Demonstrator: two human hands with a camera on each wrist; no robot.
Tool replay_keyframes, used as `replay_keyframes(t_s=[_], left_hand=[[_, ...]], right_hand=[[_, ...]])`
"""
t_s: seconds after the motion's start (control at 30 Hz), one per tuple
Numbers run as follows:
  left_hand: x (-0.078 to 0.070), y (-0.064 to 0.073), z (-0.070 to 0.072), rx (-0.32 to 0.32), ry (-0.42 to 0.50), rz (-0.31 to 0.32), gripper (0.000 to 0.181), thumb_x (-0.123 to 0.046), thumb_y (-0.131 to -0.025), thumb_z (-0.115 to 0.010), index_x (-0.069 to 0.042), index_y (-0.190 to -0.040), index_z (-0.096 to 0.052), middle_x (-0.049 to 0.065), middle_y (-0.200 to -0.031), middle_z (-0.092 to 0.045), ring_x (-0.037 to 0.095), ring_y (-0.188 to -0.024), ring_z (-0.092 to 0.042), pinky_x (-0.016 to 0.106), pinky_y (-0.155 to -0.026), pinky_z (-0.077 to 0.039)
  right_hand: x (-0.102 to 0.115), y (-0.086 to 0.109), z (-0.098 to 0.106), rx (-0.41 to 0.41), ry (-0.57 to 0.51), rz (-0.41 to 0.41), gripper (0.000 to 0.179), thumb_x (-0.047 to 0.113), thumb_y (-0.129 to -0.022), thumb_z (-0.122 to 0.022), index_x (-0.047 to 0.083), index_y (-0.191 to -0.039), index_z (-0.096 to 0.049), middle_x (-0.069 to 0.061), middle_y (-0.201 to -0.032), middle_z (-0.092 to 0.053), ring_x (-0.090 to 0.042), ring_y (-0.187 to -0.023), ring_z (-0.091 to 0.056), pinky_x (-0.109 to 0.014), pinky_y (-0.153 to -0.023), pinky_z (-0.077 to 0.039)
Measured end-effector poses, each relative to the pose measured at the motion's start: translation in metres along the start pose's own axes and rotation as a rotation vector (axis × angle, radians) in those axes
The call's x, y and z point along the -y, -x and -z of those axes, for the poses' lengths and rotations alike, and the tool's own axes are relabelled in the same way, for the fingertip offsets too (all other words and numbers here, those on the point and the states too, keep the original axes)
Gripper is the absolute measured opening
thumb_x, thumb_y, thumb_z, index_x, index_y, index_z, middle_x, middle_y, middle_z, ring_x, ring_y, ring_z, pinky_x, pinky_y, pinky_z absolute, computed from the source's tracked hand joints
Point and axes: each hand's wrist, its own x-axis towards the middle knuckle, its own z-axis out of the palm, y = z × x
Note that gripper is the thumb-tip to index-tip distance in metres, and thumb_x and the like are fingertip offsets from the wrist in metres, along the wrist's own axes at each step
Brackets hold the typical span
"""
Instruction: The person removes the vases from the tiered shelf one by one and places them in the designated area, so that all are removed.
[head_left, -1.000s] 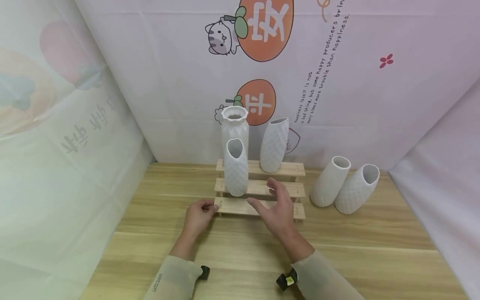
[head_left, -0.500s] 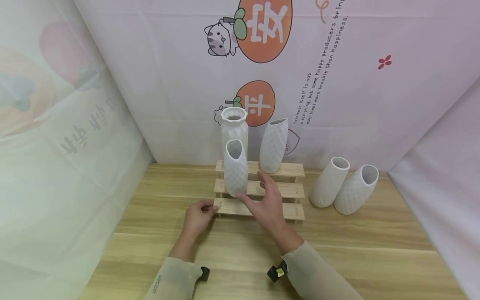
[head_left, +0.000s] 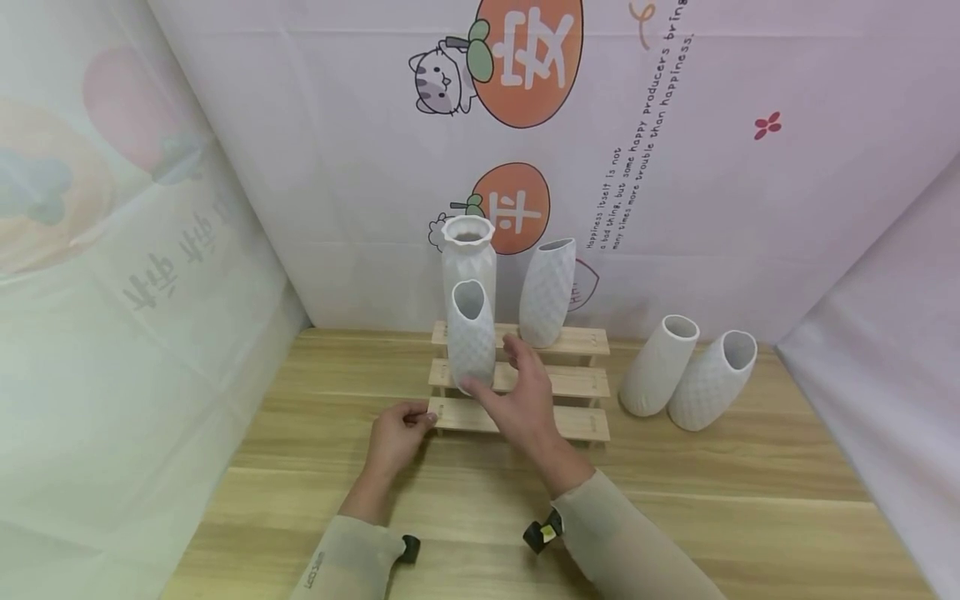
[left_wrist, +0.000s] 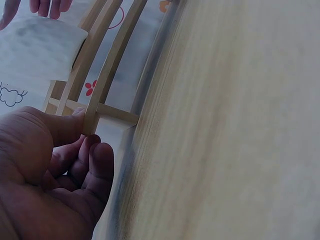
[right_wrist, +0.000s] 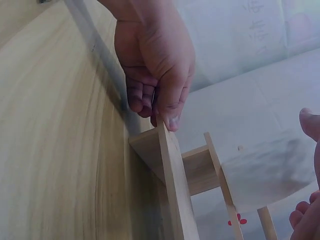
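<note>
left hand [head_left: 396, 435] is pinching the rack [head_left: 581, 423]; three vases [head_left: 472, 342] are standing racked near right hand [head_left: 521, 407], fingers spread; two others [head_left: 657, 371] are waiting rightward.

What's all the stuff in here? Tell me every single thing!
Rack: one, pale wood, on the table.
Table: one, light brown, underneath.
Top vases: two, white, on the rack's top step.
Middle vase: one, white, middle step, left.
Table vases: two, white, right of the rack.
Cloth: number unclear, white with pictures and writing, around the table.
Wrist gadgets: two, black, by the sleeves.
Sleeves: two, beige, forearms.
Left hand: one, bare, pinching the rack's front-left end.
Right hand: one, bare, by the middle vase's base.
</note>
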Motion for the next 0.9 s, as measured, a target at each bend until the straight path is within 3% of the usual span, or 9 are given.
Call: replay_keyframes(t_s=[0.37,0.9], left_hand=[[0.0,0.002,0.0,-0.004,-0.013,0.0,0.027,-0.027,-0.096,-0.077,-0.007,-0.115,-0.076,-0.001,-0.097,-0.074,0.016,-0.089,-0.068,0.036,-0.079,-0.058],[-0.003,0.0,0.001,0.003,-0.018,0.001,0.026,-0.026,-0.096,-0.077,-0.007,-0.115,-0.076,-0.001,-0.096,-0.074,0.015,-0.087,-0.068,0.034,-0.077,-0.058]], right_hand=[[0.003,-0.009,-0.014,-0.009,-0.036,0.005,0.086,0.05,-0.077,-0.09,0.018,-0.147,-0.052,0.002,-0.139,-0.057,-0.022,-0.123,-0.059,-0.048,-0.105,-0.047],[-0.001,-0.013,-0.022,-0.027,-0.035,0.008,0.081,0.042,-0.08,-0.091,0.012,-0.145,-0.053,-0.003,-0.138,-0.058,-0.024,-0.12,-0.062,-0.048,-0.104,-0.05]])
